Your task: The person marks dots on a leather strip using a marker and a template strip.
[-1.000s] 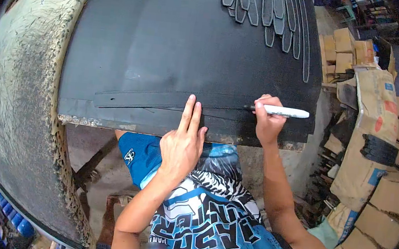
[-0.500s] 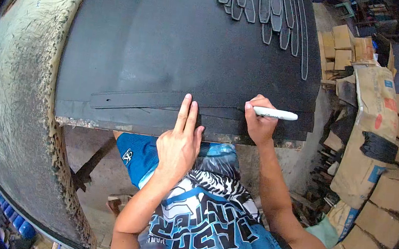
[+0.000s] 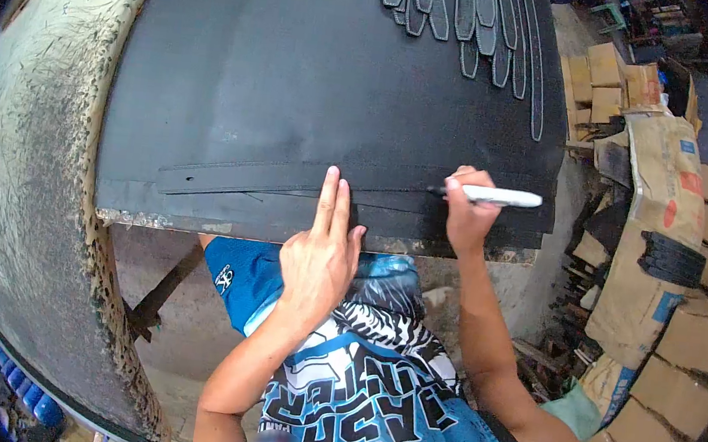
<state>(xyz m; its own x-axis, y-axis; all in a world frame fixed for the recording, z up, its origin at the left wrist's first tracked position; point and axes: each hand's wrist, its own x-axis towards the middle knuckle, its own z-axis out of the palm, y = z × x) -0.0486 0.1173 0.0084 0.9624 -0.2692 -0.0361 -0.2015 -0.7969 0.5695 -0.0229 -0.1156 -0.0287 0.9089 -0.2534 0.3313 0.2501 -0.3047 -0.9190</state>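
A long black strip [image 3: 238,178] with a small hole near its left end lies on a black sheet [image 3: 239,79], close to the sheet's near edge. Two straight fingers of my left hand [image 3: 321,243] press down on the strip's middle. My right hand [image 3: 470,212] grips a white marker [image 3: 507,197], its dark tip pointing left and sitting at the strip's lower edge. Below the strip, a thin line runs at a slight angle across the sheet.
Several black straps [image 3: 478,27] with stitched-looking borders lie at the sheet's far right. A large worn pale roll or hide [image 3: 44,128] curves along the left. On the right are cardboard boxes [image 3: 671,410] and a bundle of black strips [image 3: 671,259] on brown wrapping.
My right hand has shifted slightly right with the marker, whose tip now shows. My left hand stays pressed on the strip.
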